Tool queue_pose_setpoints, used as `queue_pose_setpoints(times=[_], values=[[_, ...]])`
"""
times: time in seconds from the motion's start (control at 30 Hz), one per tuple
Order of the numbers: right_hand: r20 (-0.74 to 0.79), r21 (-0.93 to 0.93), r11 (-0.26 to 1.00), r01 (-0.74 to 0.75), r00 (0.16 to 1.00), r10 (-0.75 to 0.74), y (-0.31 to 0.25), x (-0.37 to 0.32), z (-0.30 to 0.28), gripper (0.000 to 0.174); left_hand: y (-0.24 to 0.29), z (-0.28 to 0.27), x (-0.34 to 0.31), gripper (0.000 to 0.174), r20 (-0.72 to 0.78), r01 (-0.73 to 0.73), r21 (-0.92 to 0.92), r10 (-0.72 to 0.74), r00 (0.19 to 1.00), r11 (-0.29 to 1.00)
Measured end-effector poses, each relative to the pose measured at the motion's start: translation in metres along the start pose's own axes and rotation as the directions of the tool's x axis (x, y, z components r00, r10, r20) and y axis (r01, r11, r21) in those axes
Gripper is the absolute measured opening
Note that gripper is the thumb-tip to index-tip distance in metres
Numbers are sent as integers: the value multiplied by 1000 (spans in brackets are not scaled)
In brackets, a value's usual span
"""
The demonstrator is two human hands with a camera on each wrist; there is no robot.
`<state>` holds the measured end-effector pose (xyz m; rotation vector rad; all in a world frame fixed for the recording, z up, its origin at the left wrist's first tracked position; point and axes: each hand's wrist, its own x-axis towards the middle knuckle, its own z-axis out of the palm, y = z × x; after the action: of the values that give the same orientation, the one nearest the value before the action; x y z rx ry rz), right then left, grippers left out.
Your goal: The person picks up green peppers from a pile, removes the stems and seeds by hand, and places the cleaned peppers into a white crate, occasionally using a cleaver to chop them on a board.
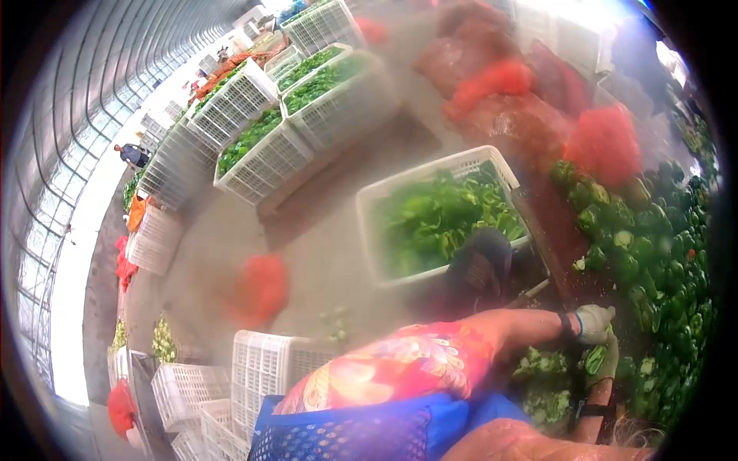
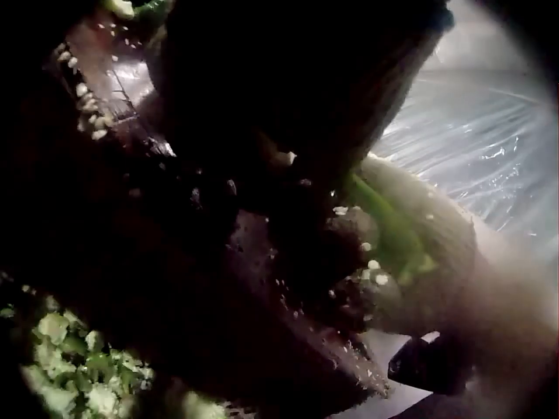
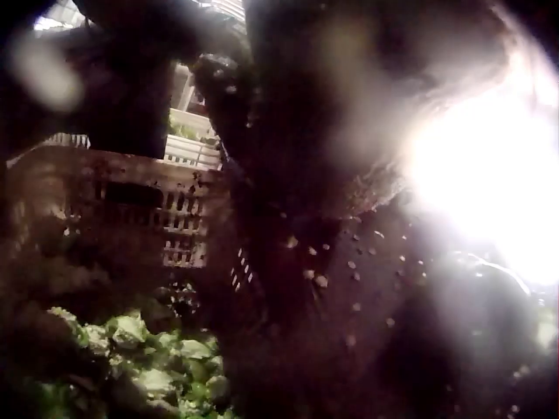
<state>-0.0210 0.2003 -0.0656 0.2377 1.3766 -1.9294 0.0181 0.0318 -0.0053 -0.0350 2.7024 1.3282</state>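
Both hands are gloved and close together at the right in the head view. My left hand (image 1: pixel 596 323) is just above my right hand (image 1: pixel 605 359), its fingers bent toward a green pepper (image 1: pixel 595 359); whether they grip anything is hidden. The right hand holds that pepper. In the left wrist view, the pale right glove (image 2: pixel 441 218) curls round a green piece (image 2: pixel 389 229), with pale seeds beside it. Dark shapes cover much of both wrist views. Pale green trimmings (image 1: pixel 547 403) lie below the arms, also seen in the right wrist view (image 3: pixel 157 367).
A heap of green peppers (image 1: pixel 669 261) fills the right side. A white crate of peppers (image 1: pixel 461 165) stands beyond the left arm, with a dark rounded object near its corner. More crates (image 1: pixel 261 165) stand farther off; others (image 1: pixel 257 373) are at lower left. Red sacks (image 1: pixel 603 146) lie at upper right.
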Motion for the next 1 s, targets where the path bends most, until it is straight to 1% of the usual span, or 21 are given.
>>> queue_pose_setpoints(times=[0.07,0.1,0.13,0.2,0.27,0.3,0.33,0.4,0.43,0.47,0.53,0.57,0.6,0.63,0.67,0.7,0.73,0.8,0.83,0.9,1.0], values=[[-130,26,998,52,990,-48,4,-12,15,42,-1,1,-6,51,15,-26,-24,26,1000,999],[2,18,1000,-14,1000,14,10,4,-26,43,-2,0,-10,50,20,-38,-68,39,999,997],[6,16,1000,-16,1000,16,13,-2,-33,43,-2,-1,-15,50,25,-48,-115,51,998,992],[126,-34,999,6,992,-2,12,-12,-40,43,-3,0,-21,50,52,-56,-128,63,997,990],[84,-33,999,18,996,-15,16,-26,-29,43,-11,5,-28,51,86,-78,-323,111,990,943],[48,-23,1000,12,999,-11,20,-34,-21,43,2,-10,-47,53,157,19,-390,46,987,921],[18,-16,1000,6,1000,-6,23,-42,-16,42,3,-14,-56,53,151,19,-388,43,988,921],[-27,1,1000,2,1000,-2,30,-59,-4,42,5,-10,-66,51,196,44,-334,24,980,942],[-45,6,1000,-3,999,3,33,-67,-1,42,-2,13,-63,50,83,-9,-259,31,996,966],[-60,8,1000,-2,998,3,35,-73,2,41,-12,27,-54,50,85,-10,-258,33,996,966],[-67,7,1000,-8,998,8,35,-77,5,41,-1,12,-60,52,233,-41,-167,80,969,985],[-83,14,1000,20,996,-19,33,-77,6,40,-18,46,-42,51,11,-219,36,219,976,975],[-99,21,999,47,994,-44,31,-77,6,38,-16,50,-32,51,11,-220,36,219,976,975],[-98,19,999,46,994,-44,34,-65,-12,38,-12,53,-24,48,38,-222,184,219,975,958],[-84,-53,998,35,996,-39,41,-41,-48,42,-9,58,-15,45,66,-224,327,214,975,918],[-71,-124,992,24,997,-33,44,-26,-70,45,-5,68,0,38,94,-158,450,129,987,879],[-69,-121,992,21,997,-30,43,-22,-74,45,-4,72,5,38,95,-155,451,126,987,879],[-89,-215,974,73,992,-94,40,-16,-75,44,-2,79,11,36,84,-37,522,-8,996,852],[-94,-204,976,75,991,-96,37,-18,-72,44,-1,81,13,36,95,-45,528,-6,996,848],[10,-39,992,117,993,-117,33,-31,-60,33,-1,83,14,35,76,-3,465,-36,996,886],[-28,-67,984,163,986,-166,49,-26,-81,33,-6,95,26,35,84,-83,561,43,996,824]])
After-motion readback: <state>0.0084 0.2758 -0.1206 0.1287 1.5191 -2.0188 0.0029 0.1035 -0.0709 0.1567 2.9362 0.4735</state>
